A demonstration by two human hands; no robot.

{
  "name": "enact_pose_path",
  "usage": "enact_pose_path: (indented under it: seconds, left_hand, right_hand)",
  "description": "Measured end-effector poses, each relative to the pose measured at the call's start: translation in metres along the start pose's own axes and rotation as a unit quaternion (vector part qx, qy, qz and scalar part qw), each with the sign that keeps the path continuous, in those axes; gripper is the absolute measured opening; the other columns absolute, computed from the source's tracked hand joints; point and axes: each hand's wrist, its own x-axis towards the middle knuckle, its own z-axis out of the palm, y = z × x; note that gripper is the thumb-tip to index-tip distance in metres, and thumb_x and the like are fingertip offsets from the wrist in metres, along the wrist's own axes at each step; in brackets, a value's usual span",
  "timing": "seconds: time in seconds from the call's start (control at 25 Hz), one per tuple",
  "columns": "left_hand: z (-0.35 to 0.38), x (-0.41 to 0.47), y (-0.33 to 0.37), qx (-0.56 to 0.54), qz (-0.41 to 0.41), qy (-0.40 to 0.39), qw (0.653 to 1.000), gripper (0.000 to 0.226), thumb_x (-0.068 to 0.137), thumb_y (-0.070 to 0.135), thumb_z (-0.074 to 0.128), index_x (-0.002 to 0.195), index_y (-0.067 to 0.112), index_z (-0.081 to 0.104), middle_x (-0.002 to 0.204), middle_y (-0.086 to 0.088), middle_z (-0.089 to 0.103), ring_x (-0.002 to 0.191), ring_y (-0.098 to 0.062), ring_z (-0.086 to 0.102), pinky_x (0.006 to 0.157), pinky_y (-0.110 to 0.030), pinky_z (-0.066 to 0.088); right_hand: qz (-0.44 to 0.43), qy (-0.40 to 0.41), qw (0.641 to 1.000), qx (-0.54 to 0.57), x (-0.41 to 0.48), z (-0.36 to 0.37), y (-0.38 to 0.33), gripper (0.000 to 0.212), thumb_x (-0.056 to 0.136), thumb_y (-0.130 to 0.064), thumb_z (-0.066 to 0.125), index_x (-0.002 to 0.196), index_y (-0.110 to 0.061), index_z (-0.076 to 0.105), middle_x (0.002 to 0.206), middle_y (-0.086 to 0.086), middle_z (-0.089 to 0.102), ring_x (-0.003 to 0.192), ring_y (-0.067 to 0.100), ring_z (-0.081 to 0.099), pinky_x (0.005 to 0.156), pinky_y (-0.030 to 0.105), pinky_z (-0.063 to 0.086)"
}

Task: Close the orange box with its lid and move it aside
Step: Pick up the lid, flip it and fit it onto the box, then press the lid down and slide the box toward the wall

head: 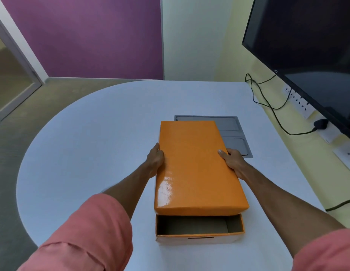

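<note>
A pink sleeve (86,231) runs up to the left hand (155,160), which is pressed against the left long edge of the orange lid (195,167), fingers tucked out of sight at that edge, thumb lying along it; the hand is clamped on the lid. Between the two hands the lid sits held over the orange box (199,228) — shifted away from the person, so the box's near end stays uncovered and its grey-brown inside shows; whether the lid touches the box rim I cannot tell. Below the hands, nearest the person, the box rests on the white table (82,143). Beyond the hands, partly hidden by the lid's far end, a grey hatch panel (232,132) lies flush in the tabletop. The right hand (233,162) grips the lid's right long edge, thumb on top — fingers wrapped under. Further right, a black cable (277,122) trails to wall sockets (307,108); a dark screen (311,45) hangs above.
</note>
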Motion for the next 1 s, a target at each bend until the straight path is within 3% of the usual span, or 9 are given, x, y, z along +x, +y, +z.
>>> enact_pose_path:
  seconds: [0.08, 0.24, 0.28, 0.4, 0.76, 0.88, 1.0]
  left_hand:
    - [0.001, 0.001, -0.005, 0.001, -0.002, 0.003, 1.000, 0.043, 0.103, 0.031, 0.026, 0.145, 0.023, 0.031, 0.142, -0.007, 0.049, 0.116, -0.027, 0.056, 0.097, -0.046, 0.047]
    - [0.003, -0.009, -0.018, -0.008, 0.019, 0.007, 1.000, 0.041, 0.102, 0.032, 0.032, 0.142, 0.026, 0.034, 0.136, -0.007, 0.054, 0.085, -0.011, 0.060, 0.072, -0.028, 0.052]
    - [0.003, -0.012, -0.021, -0.007, 0.021, 0.008, 1.000, 0.042, 0.102, 0.032, 0.033, 0.143, 0.026, 0.033, 0.136, -0.007, 0.054, 0.084, -0.010, 0.059, 0.071, -0.027, 0.052]
    - [0.003, -0.017, -0.027, -0.005, 0.013, 0.007, 1.000, 0.044, 0.103, 0.032, 0.030, 0.146, 0.027, 0.027, 0.141, -0.008, 0.050, 0.101, -0.020, 0.056, 0.085, -0.038, 0.048]
    - [0.007, -0.046, -0.044, 0.016, 0.030, 0.009, 0.999, 0.046, 0.102, 0.032, 0.030, 0.146, 0.022, 0.025, 0.143, -0.008, 0.047, 0.114, -0.025, 0.053, 0.087, -0.036, 0.044]
    - [0.012, -0.057, -0.054, 0.070, 0.102, 0.026, 0.992, 0.041, 0.100, 0.032, 0.035, 0.139, 0.019, 0.031, 0.132, -0.005, 0.053, 0.115, -0.026, 0.057, 0.088, -0.034, 0.046]
    - [0.020, -0.063, -0.065, 0.129, 0.178, 0.056, 0.974, 0.043, 0.100, 0.031, 0.038, 0.138, 0.014, 0.030, 0.137, -0.008, 0.049, 0.120, -0.026, 0.054, 0.100, -0.040, 0.047]
  right_hand:
    - [0.007, -0.004, 1.000, 0.007, -0.001, 0.001, 0.006, 0.042, 0.097, -0.030, 0.052, 0.129, -0.002, 0.054, 0.123, 0.017, 0.064, 0.093, 0.025, 0.063, 0.078, 0.037, 0.052]
    - [0.008, -0.012, 1.000, 0.013, -0.008, 0.002, 0.014, 0.043, 0.098, -0.029, 0.051, 0.134, -0.005, 0.051, 0.127, 0.017, 0.062, 0.101, 0.028, 0.063, 0.087, 0.042, 0.053]
    - [0.006, -0.012, 1.000, 0.012, -0.011, 0.002, 0.016, 0.043, 0.098, -0.028, 0.051, 0.134, -0.005, 0.051, 0.128, 0.017, 0.061, 0.103, 0.028, 0.063, 0.089, 0.043, 0.053]
    - [0.005, -0.013, 1.000, 0.013, -0.020, 0.001, 0.021, 0.044, 0.099, -0.028, 0.050, 0.136, -0.005, 0.049, 0.131, 0.016, 0.060, 0.113, 0.032, 0.061, 0.094, 0.045, 0.051]
    - [0.002, 0.005, 1.000, -0.020, -0.048, 0.004, 0.032, 0.049, 0.098, -0.034, 0.049, 0.140, -0.009, 0.045, 0.135, 0.016, 0.058, 0.114, 0.032, 0.060, 0.098, 0.047, 0.050]
    - [-0.039, 0.037, 0.990, -0.127, -0.057, 0.009, 0.039, 0.055, 0.098, -0.041, 0.046, 0.144, -0.012, 0.036, 0.140, 0.013, 0.052, 0.122, 0.033, 0.054, 0.101, 0.045, 0.046]
    - [-0.078, 0.063, 0.976, -0.194, -0.065, 0.016, 0.046, 0.057, 0.098, -0.042, 0.043, 0.144, -0.010, 0.031, 0.141, 0.016, 0.050, 0.124, 0.035, 0.052, 0.101, 0.047, 0.045]
